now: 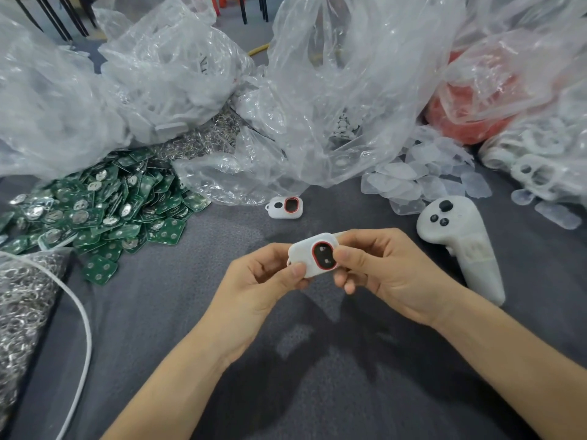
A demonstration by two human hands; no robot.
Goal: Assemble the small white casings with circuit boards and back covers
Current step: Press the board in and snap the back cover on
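Two bare forearms come in from the bottom edge; no sleeves showing anywhere along them, no cuffs, no watch, no bracelet at either wrist; the left hand [263, 281] wears no glove and no ring; same story on the right hand [387, 274], fingers plain and uncovered; nails cut short and unpainted, the left thumbnail and right thumbnail both clear to see; nothing taped, strapped or wired to either arm as far as the view reaches.

Casings: 2, one held in the hands [318, 255], one beyond them [284, 207]. Controller: 1, right of the hands [459, 236]. Boards [104, 204], left: uncountable heap.
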